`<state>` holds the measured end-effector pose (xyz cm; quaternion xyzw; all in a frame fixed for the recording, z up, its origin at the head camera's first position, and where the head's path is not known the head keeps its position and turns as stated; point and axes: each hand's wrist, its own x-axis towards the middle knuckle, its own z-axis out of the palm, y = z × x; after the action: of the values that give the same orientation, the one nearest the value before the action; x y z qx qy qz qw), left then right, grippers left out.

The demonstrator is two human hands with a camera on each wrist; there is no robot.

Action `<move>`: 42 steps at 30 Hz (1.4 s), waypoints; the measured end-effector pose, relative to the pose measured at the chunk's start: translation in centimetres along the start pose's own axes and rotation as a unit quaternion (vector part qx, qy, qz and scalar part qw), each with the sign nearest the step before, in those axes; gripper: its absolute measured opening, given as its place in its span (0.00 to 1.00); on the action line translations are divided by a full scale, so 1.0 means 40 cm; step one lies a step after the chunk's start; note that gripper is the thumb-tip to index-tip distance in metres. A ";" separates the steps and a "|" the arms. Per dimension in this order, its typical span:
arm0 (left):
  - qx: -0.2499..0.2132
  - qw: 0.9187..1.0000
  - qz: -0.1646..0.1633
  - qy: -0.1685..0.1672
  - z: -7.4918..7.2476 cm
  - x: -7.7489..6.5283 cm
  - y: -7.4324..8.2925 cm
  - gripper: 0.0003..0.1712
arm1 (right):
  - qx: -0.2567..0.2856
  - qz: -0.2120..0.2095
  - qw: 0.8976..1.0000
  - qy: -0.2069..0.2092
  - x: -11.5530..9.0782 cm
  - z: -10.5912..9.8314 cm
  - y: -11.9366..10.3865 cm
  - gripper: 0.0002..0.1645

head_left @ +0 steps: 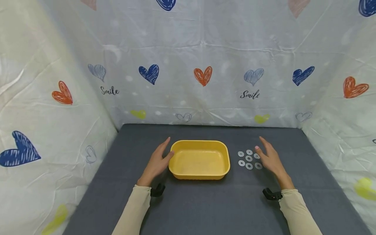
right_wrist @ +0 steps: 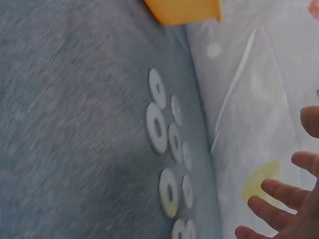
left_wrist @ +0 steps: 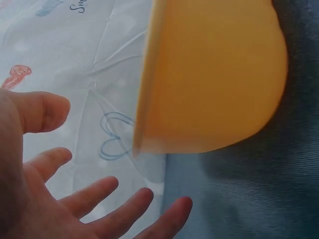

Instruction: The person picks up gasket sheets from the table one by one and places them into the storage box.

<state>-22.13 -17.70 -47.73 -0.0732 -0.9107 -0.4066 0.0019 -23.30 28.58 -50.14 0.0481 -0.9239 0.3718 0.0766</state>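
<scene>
A yellow rectangular plastic tray [head_left: 199, 160] with rounded corners sits on the grey cloth, with nothing inside. My left hand [head_left: 155, 164] is held at its left side, fingers spread and relaxed. The left wrist view shows a gap between those fingers and the tray's wall [left_wrist: 214, 74]. Right of the tray lie several flat, pale grey washers [head_left: 248, 158], loosely grouped. Over their right side hovers my right hand [head_left: 273, 160], fingers extended, holding nothing; it partly covers the group in the head view. In the right wrist view the washers [right_wrist: 158, 128] lie flat, apart from the hand.
The dark grey cloth [head_left: 205, 209] covers the table. A white curtain [head_left: 176, 94] printed with hearts and "Smile" hangs behind it and along both sides. Black straps [head_left: 272, 195] sit at both wrists, by the cream sleeves.
</scene>
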 end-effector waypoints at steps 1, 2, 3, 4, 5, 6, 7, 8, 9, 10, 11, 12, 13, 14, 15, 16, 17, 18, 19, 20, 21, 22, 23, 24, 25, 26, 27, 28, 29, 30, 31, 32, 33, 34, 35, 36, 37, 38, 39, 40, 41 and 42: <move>-0.007 1.000 -0.006 0.001 0.001 -0.003 -0.007 0.38 | 0.003 0.003 1.000 0.005 -0.002 0.001 0.008 0.39; -0.014 1.000 -0.013 -0.001 0.001 -0.006 -0.011 0.38 | 0.007 0.007 1.000 0.011 -0.004 0.001 0.014 0.39; -0.020 1.000 -0.019 -0.002 0.002 -0.008 -0.016 0.38 | 0.013 0.011 1.000 0.016 -0.008 0.001 0.021 0.38; -0.028 0.999 -0.025 -0.002 0.003 -0.010 -0.020 0.38 | 0.016 0.014 0.999 0.024 -0.010 0.001 0.028 0.38; -0.037 0.999 -0.031 -0.003 0.004 -0.011 -0.024 0.38 | 0.020 0.019 0.999 0.031 -0.013 0.000 0.035 0.38; -0.044 0.998 -0.035 -0.003 0.004 -0.012 -0.029 0.38 | 0.022 0.023 0.999 0.037 -0.015 -0.001 0.041 0.38; -0.051 0.998 -0.038 -0.005 0.003 -0.013 -0.032 0.38 | 0.022 0.025 0.999 0.043 -0.018 -0.003 0.045 0.38; -0.055 0.998 -0.042 -0.007 0.002 -0.014 -0.034 0.38 | 0.024 0.028 0.998 0.048 -0.021 -0.004 0.050 0.39; -0.057 0.997 -0.048 -0.008 0.001 -0.015 -0.037 0.38 | 0.025 0.029 0.998 0.053 -0.022 -0.006 0.054 0.38; -0.064 0.996 -0.055 -0.011 -0.001 -0.015 -0.040 0.38 | 0.023 0.029 0.998 0.058 -0.024 -0.008 0.059 0.38; -0.069 0.996 -0.062 -0.014 -0.002 -0.015 -0.042 0.39 | 0.025 0.030 0.997 0.060 -0.025 -0.010 0.063 0.38; -0.077 0.994 -0.069 -0.017 -0.002 -0.015 -0.045 0.39 | 0.026 0.031 0.997 0.063 -0.026 -0.012 0.067 0.38; -0.086 0.993 -0.075 -0.022 -0.003 -0.015 -0.047 0.39 | 0.029 0.033 0.997 0.066 -0.026 -0.014 0.071 0.38; -0.097 0.991 -0.084 -0.026 -0.002 -0.015 -0.049 0.39 | 0.032 0.036 0.997 0.068 -0.027 -0.014 0.077 0.38; -0.109 0.989 -0.091 -0.031 -0.001 -0.016 -0.050 0.38 | 0.033 0.040 0.996 0.070 -0.028 -0.016 0.082 0.38; -0.126 0.987 -0.098 -0.035 0.000 -0.016 -0.052 0.39 | 0.035 0.045 0.996 0.071 -0.028 -0.016 0.087 0.38; -0.138 0.985 -0.101 -0.039 0.001 -0.016 -0.052 0.38 | 0.037 0.049 0.995 0.073 -0.028 -0.017 0.093 0.38; -0.149 0.982 -0.105 -0.041 0.002 -0.017 -0.053 0.39 | 0.036 0.053 0.995 0.074 -0.029 -0.018 0.098 0.38; -0.156 0.981 -0.106 -0.044 0.003 -0.018 -0.054 0.39 | 0.036 0.056 0.995 0.074 -0.030 -0.019 0.102 0.37; -0.166 0.979 -0.111 -0.046 0.005 -0.019 -0.053 0.39 | 0.036 0.059 0.995 0.073 -0.032 -0.020 0.107 0.37; -0.174 0.977 -0.113 -0.047 0.006 -0.020 -0.054 0.39 | 0.035 0.061 0.995 0.073 -0.035 -0.022 0.111 0.37; -0.182 0.975 -0.115 -0.048 0.008 -0.021 -0.053 0.39 | 0.035 0.062 0.995 0.073 -0.037 -0.023 0.115 0.37; -0.187 0.974 -0.117 -0.049 0.009 -0.022 -0.052 0.39 | 0.032 0.063 0.995 0.072 -0.040 -0.025 0.119 0.36; -0.192 0.973 -0.118 -0.050 0.011 -0.023 -0.051 0.39 | 0.030 0.062 0.995 0.070 -0.043 -0.027 0.122 0.36; -0.194 0.973 -0.117 -0.052 0.013 -0.024 -0.051 0.39 | 0.026 0.062 0.995 0.070 -0.046 -0.028 0.125 0.36; -0.198 0.972 -0.118 -0.052 0.015 -0.025 -0.049 0.39 | 0.019 0.061 0.995 0.071 -0.050 -0.029 0.128 0.35; -0.199 0.972 -0.115 -0.053 0.018 -0.026 -0.049 0.39 | 0.010 0.060 0.996 0.073 -0.052 -0.030 0.131 0.34; -0.198 0.972 -0.112 -0.054 0.020 -0.026 -0.047 0.39 | 0.001 0.058 0.996 0.074 -0.053 -0.030 0.135 0.34; -0.195 0.973 -0.109 -0.053 0.023 -0.025 -0.047 0.39 | -0.009 0.058 0.995 0.075 -0.055 -0.030 0.138 0.32; -0.192 0.974 -0.107 -0.051 0.026 -0.024 -0.046 0.39 | -0.020 0.057 0.995 0.076 -0.055 -0.030 0.141 0.31; -0.189 0.975 -0.106 -0.048 0.029 -0.023 -0.047 0.39 | -0.030 0.055 0.995 0.078 -0.055 -0.030 0.145 0.30; -0.189 0.975 -0.108 -0.044 0.032 -0.021 -0.048 0.39 | -0.037 0.053 0.995 0.079 -0.054 -0.030 0.147 0.30; -0.187 0.975 -0.110 -0.040 0.035 -0.019 -0.049 0.39 | -0.043 0.051 0.995 0.078 -0.053 -0.030 0.150 0.29; -0.187 0.975 -0.113 -0.037 0.037 -0.018 -0.049 0.39 | -0.047 0.049 0.995 0.077 -0.053 -0.030 0.152 0.28; -0.187 0.975 -0.117 -0.033 0.040 -0.016 -0.050 0.39 | -0.049 0.047 0.995 0.075 -0.052 -0.030 0.153 0.27; -0.188 0.974 -0.122 -0.031 0.042 -0.014 -0.051 0.39 | -0.052 0.046 0.995 0.074 -0.052 -0.030 0.155 0.27; -0.192 0.973 -0.126 -0.029 0.044 -0.013 -0.051 0.39 | -0.052 0.045 0.995 0.072 -0.052 -0.031 0.156 0.27; -0.196 0.972 -0.129 -0.027 0.045 -0.012 -0.051 0.38 | -0.053 0.045 0.995 0.070 -0.051 -0.031 0.158 0.26; -0.200 0.971 -0.131 -0.026 0.046 -0.011 -0.050 0.38 | -0.053 0.045 0.995 0.068 -0.051 -0.031 0.159 0.26; -0.205 0.969 -0.132 -0.025 0.047 -0.010 -0.049 0.37 | -0.052 0.045 0.995 0.066 -0.050 -0.031 0.161 0.26; -0.210 0.969 -0.131 -0.023 0.047 -0.010 -0.049 0.36 | -0.053 0.046 0.995 0.064 -0.049 -0.030 0.163 0.26; -0.217 0.967 -0.131 -0.022 0.048 -0.009 -0.048 0.35 | -0.053 0.047 0.995 0.063 -0.049 -0.029 0.166 0.26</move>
<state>-21.91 -17.59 -50.44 0.0395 -0.8020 -0.5896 -0.0871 -22.23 34.22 -54.14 -0.0231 -0.9370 0.3276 0.1194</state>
